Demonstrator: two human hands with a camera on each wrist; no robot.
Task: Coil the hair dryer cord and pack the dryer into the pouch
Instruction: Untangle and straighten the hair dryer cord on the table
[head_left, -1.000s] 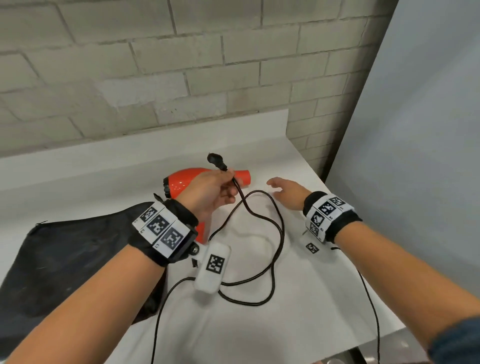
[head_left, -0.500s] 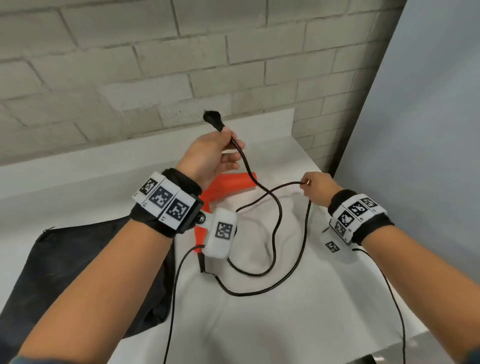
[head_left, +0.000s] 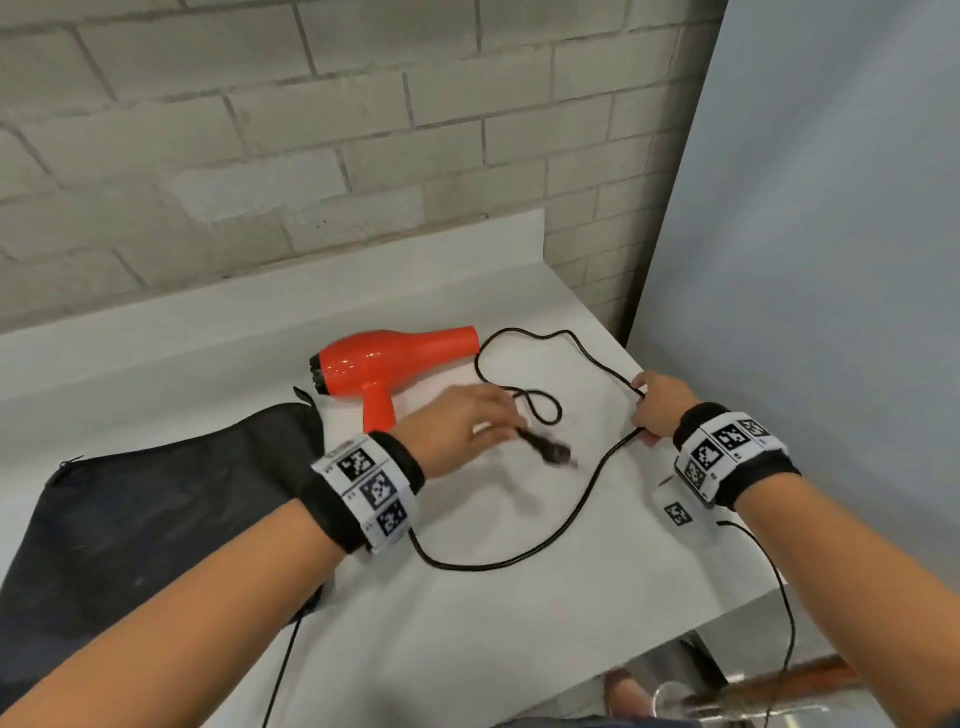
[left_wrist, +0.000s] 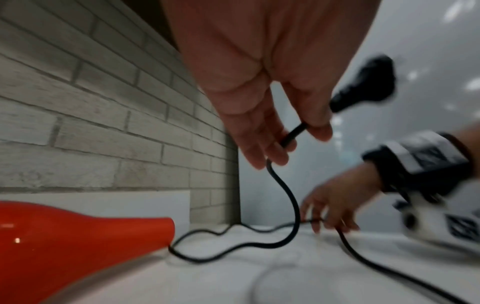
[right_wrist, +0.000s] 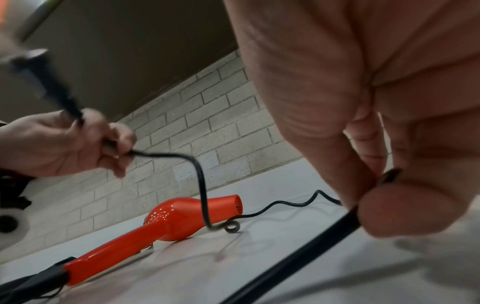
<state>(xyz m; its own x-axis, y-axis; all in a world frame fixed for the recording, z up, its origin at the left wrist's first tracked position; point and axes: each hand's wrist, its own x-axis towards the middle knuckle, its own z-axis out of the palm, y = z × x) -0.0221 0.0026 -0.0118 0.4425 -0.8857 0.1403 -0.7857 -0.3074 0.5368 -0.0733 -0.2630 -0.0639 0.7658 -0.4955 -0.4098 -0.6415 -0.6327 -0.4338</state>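
Dryer: one, orange hair dryer (head_left: 387, 364) on the bench (head_left: 493, 623).
Pouch: one, black pouch (head_left: 156, 509) left of dryer.
Left grip: left hand (head_left: 457, 431) pinching the cord (head_left: 571, 514) near its plug (head_left: 553, 453).
Right grip: right hand (head_left: 662, 408) pinching mid-cord.

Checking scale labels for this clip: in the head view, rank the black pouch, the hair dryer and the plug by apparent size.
1. Pouch, partly hidden by the left forearm, yet clearly largest.
2. Hair dryer.
3. Plug, blurred, clearly smallest.

plug (head_left: 553, 453) blurred (motion) | pouch (head_left: 156, 519) cut off at left edge
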